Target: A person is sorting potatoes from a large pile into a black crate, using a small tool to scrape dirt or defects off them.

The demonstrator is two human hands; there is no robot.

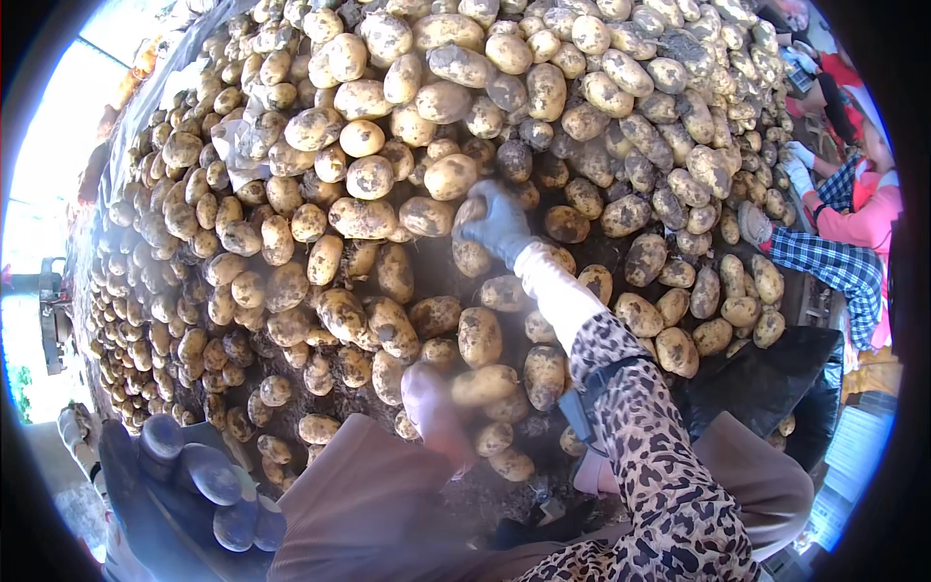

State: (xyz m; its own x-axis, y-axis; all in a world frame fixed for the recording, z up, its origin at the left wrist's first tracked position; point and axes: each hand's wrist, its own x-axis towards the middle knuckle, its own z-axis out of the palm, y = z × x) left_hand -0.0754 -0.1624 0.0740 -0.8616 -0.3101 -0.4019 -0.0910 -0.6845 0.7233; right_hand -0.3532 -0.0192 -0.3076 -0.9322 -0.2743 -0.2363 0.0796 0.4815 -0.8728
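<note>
A wide heap of soil-covered potatoes [364,218] lies before me. My right hand [500,222], in a blue-grey glove, reaches into the middle of it with the fingers around a potato [470,211]. Another potato [471,258] rests just below that hand. A leopard-print sleeve [647,422] covers the right forearm, with a dark band near the wrist. At the lower left, close to the camera, is my left hand [196,484] in a dark glove, its fingers curled. Whether anything lies inside its palm is hidden.
My knees [364,495] flank a pinkish shoe [429,407] among loose potatoes. Black plastic sheeting [756,385] lies to the right. Beyond it sits a person in checked trousers [829,254] and white gloves [798,171]. Stacked pale crates [858,451] stand at lower right.
</note>
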